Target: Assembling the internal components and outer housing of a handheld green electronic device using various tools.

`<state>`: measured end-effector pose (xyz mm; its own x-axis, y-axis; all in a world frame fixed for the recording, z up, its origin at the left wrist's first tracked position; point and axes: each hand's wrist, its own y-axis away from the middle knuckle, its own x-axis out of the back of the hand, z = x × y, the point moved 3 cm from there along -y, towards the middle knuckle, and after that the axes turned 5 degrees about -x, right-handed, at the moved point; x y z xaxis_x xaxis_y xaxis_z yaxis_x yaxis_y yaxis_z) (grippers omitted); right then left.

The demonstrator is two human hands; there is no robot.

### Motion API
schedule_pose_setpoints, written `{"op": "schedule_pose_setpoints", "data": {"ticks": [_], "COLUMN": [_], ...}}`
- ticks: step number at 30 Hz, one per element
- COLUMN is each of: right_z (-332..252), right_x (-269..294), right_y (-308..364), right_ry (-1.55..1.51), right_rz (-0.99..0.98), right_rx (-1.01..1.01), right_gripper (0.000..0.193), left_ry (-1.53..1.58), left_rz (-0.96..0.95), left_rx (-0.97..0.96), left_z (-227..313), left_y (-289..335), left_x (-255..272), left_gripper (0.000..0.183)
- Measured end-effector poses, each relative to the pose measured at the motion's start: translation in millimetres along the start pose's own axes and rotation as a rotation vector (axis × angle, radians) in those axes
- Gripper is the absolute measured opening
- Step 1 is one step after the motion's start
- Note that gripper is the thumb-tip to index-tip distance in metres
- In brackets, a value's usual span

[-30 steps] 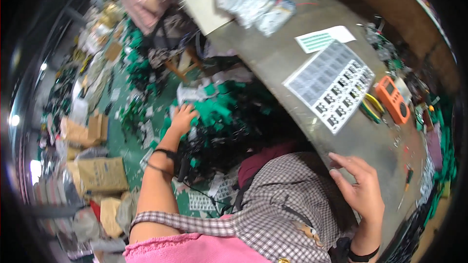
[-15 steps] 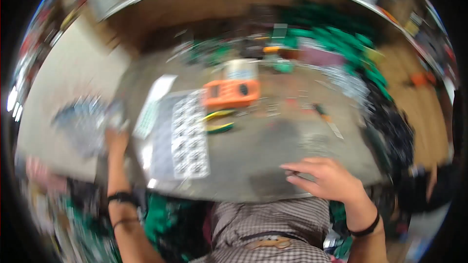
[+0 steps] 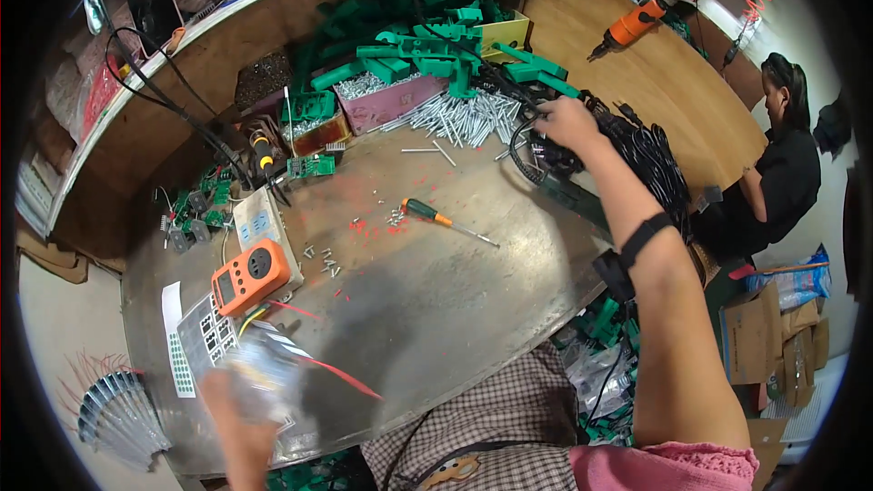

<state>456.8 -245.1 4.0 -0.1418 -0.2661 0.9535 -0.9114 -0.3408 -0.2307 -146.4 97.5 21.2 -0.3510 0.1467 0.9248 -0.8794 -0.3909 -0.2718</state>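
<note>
In my left hand (image 3: 238, 427), at the table's near left, is a blurred pale, see-through piece (image 3: 268, 377), with red wires (image 3: 350, 380) trailing to the right from beside it. My right hand (image 3: 568, 123) reaches to the far right, its fingers closed round a black cable (image 3: 516, 153) at the edge of a heap of black cables (image 3: 650, 159). Beneath and beside my left hand lie a printed sheet (image 3: 211, 332) and pliers with yellow-green handles (image 3: 253, 318), partly covered. An orange meter (image 3: 250, 277) sits just beyond them.
A screwdriver (image 3: 446, 220) lies mid-table near small screws. Metal pins (image 3: 464, 118) spill before a pink box (image 3: 386, 105) and green plastic housings (image 3: 427, 50). An orange power screwdriver (image 3: 632, 25) hangs at right. A fan of red-wired parts (image 3: 118, 409) lies left. Another person (image 3: 782, 155) sits at right.
The view has swung to the right. My right hand has gone from the table's front to the black cables. My left hand has brought the pale piece from the left side surface over the table.
</note>
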Motion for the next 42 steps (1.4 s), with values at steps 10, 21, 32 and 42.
{"op": "schedule_pose_setpoints", "data": {"ticks": [10,21,32,42], "right_z": [-20,-124,-162,-330], "right_x": [44,22,23,-24], "right_y": [33,280,245,-9], "right_ry": [0.032,-1.614,-0.804,-0.355], "right_rz": [0.017,-0.498,-1.2,0.167], "right_rx": [-0.086,0.057,0.538,0.65], "right_gripper": [0.036,0.051,0.083,0.018], "left_ry": [0.253,1.118,0.451,0.573], "left_rz": [-0.332,-0.979,-0.236,-0.033], "left_rx": [-0.312,-0.015,-0.401,-0.376], "left_z": [170,185,166,160], "left_y": [-82,-138,-68,-62], "left_x": [-56,-108,-105,-75], "left_gripper": [0.082,0.02,0.098,0.094]}}
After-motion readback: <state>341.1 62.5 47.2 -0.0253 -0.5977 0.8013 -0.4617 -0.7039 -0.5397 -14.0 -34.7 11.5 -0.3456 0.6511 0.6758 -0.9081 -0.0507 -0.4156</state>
